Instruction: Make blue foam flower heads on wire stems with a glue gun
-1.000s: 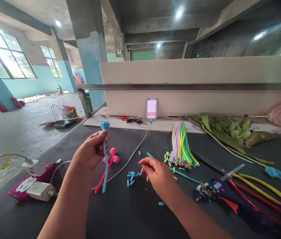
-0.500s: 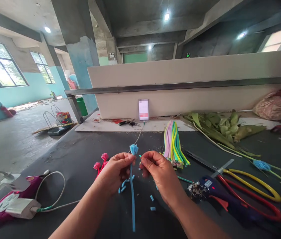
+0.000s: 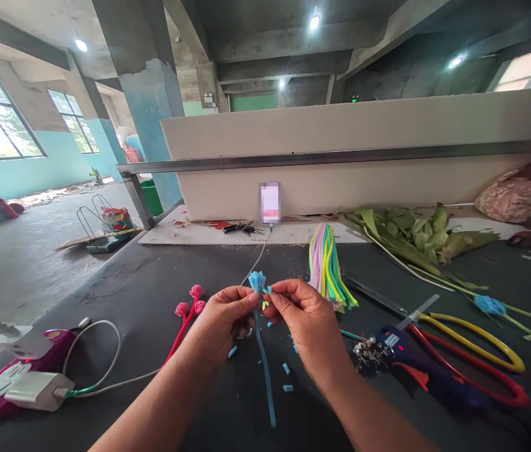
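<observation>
My left hand is closed in a pinch around a blue pipe-cleaner flower, just below its tufted head. Its long blue stem hangs down toward me, tilted slightly right. My right hand pinches a small blue pipe-cleaner piece close beside the flower head; I cannot tell whether they touch. Several cut blue pieces lie on the dark tabletop under and between my hands. Red pipe-cleaner stems with pink tufted heads lie behind my left wrist.
On the right lie a dark blue glue gun and large scissors with red and yellow handles. Behind are a multicoloured pipe-cleaner bundle, green leaves and an upright phone. A charger with cable sits left.
My right hand has come nearer the flower head with a blue piece now showing at its fingertips. The stem's lower end has swung right. The whole view has shifted slightly.
</observation>
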The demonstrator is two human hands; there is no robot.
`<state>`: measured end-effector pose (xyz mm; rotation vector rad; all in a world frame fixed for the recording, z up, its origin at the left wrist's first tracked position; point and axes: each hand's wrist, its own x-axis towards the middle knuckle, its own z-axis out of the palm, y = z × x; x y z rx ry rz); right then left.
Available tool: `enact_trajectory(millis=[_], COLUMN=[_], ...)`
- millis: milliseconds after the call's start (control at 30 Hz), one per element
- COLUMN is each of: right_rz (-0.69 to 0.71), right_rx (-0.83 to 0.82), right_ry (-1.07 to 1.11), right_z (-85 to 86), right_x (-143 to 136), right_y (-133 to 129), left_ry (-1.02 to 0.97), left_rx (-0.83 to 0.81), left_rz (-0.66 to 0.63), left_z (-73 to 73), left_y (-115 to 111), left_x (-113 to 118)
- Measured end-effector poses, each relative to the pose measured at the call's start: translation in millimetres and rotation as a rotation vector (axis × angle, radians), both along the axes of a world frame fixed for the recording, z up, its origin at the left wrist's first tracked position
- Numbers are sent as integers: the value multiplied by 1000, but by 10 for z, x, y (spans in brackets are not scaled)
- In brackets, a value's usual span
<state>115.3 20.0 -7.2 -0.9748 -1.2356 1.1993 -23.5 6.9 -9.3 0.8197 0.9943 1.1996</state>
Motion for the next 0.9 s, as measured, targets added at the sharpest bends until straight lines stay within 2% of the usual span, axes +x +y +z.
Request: enact_trajectory(millis=[200,567,633,767,900], right_rz=[16,19,-2,-84,-37], right_rx=[-17,28,67,183,309], right_ry=[13,-26,-131,-509,-771], right_z=[-37,-25,-50,-135,-166], right_x=[-4,-19,-6,16,47], right_y=[33,25,47,50,-69], left_ry=[15,37,18,-9,-16], left_rx=[47,34,11,29,36], left_rz=[22,79,102,198,176], left_z=[-60,-58,-47,-8,2], left_y=[10,1,11,23,35], left_x=[15,58,40,-35,-117])
